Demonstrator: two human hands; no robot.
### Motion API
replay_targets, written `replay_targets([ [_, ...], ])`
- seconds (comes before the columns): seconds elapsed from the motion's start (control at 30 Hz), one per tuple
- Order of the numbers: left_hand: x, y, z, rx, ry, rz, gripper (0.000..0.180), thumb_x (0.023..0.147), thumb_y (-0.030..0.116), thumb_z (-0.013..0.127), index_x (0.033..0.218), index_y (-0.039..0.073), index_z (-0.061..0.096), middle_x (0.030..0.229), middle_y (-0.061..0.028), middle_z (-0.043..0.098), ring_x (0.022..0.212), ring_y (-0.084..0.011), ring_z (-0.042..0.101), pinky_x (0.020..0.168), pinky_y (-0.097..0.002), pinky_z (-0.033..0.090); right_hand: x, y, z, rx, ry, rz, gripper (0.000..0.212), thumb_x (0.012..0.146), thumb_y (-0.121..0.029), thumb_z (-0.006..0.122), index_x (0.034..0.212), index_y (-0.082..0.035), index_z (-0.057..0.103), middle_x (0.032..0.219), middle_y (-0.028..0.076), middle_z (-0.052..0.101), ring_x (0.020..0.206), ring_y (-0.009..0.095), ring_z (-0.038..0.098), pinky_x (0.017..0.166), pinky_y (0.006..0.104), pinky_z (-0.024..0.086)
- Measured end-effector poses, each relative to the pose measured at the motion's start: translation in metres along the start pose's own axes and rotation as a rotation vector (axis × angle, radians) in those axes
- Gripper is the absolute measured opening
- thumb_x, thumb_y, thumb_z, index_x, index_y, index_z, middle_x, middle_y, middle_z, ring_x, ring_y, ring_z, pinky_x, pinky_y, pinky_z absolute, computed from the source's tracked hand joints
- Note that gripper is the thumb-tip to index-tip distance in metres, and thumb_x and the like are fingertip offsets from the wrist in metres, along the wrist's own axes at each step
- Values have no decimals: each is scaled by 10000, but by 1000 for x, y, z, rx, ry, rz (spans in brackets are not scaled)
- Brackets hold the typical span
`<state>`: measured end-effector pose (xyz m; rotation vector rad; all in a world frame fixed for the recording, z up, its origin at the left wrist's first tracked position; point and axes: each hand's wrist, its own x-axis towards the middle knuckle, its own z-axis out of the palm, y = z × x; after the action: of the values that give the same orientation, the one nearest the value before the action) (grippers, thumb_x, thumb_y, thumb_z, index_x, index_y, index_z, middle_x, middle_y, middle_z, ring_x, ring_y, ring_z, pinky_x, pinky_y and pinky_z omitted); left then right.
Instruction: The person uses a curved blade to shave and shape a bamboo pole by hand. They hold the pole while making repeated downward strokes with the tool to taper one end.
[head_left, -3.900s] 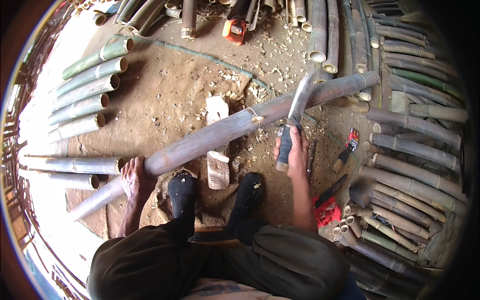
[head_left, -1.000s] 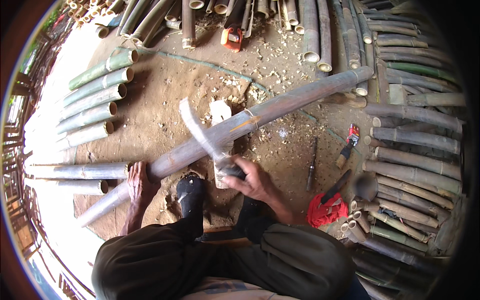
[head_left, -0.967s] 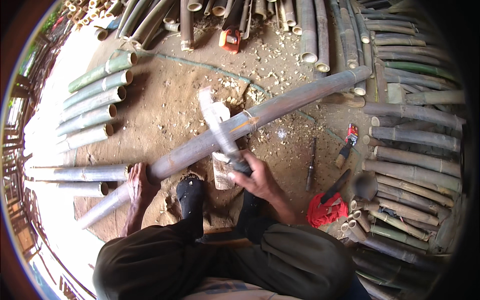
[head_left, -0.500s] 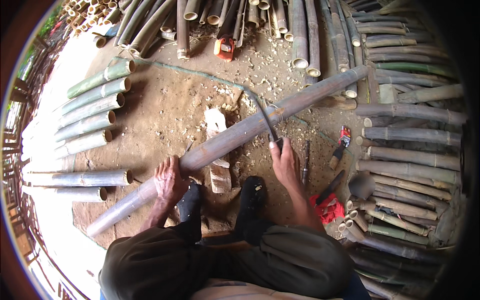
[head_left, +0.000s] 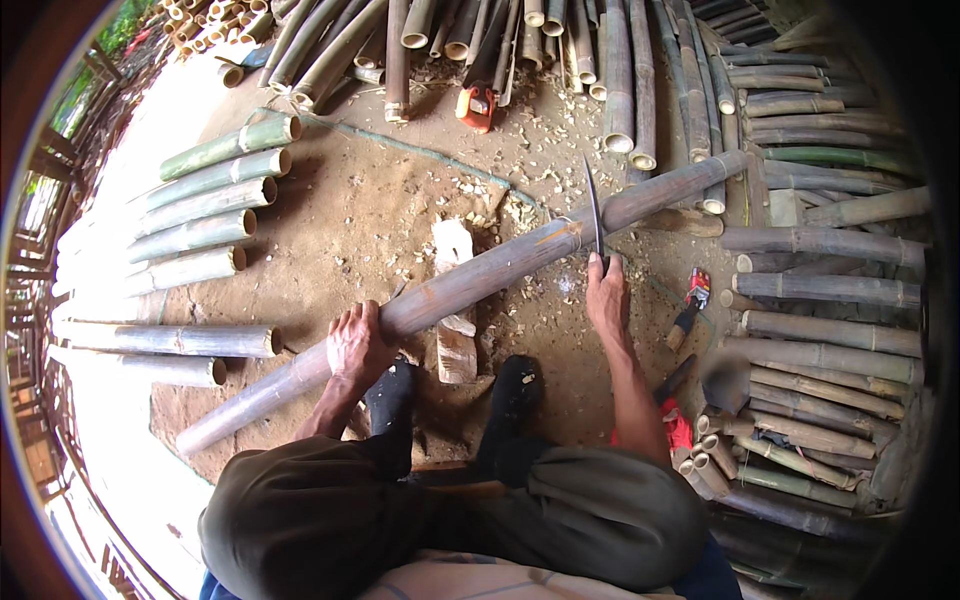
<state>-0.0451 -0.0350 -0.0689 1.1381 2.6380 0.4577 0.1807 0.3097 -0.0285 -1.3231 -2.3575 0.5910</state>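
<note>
A long, thick bamboo pole (head_left: 465,285) slants from the lower left up to the right, lying over a notched wooden block (head_left: 457,355). My left hand (head_left: 360,345) is closed around its lower part, fingers over the top. In my right hand (head_left: 607,285) is the handle of a knife with a long, slightly curved dark blade (head_left: 596,205). The blade points away from me and crosses the pole just right of a pale node ring. Whether its edge touches the bamboo I cannot tell.
Cut bamboo lengths (head_left: 225,190) lie in a row at left. More poles (head_left: 620,100) fill the far side and stacks (head_left: 830,290) line the right. An orange-handled saw (head_left: 476,107) lies far off; a red-and-black tool (head_left: 693,300) and red cloth (head_left: 678,425) lie at right. Shavings cover the ground.
My right hand has moved right and a little nearer to me, and the blade has swung to stand more upright in view, farther right along the pole. My left hand keeps its hold.
</note>
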Motion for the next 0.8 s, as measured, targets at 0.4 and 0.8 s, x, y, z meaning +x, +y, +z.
replay_targets([
  [0.4,23,0,-42,-158,-251,-77,549,696,396,932,1037,53,672,1018,-167,694,962,-394,726,877,-513,578,-36,0,12,-160,-196,-275,398,1123,-419,518,1166,-25,548,820,229,712,724,402,721,604,504,525],
  [0.8,31,-1,-38,-250,-279,73,621,609,287,942,1101,42,653,1055,-181,697,993,-407,718,850,-513,588,-26,11,6,-27,-75,2,375,1108,-438,559,1117,-64,540,771,160,724,626,347,717,539,496,523],
])
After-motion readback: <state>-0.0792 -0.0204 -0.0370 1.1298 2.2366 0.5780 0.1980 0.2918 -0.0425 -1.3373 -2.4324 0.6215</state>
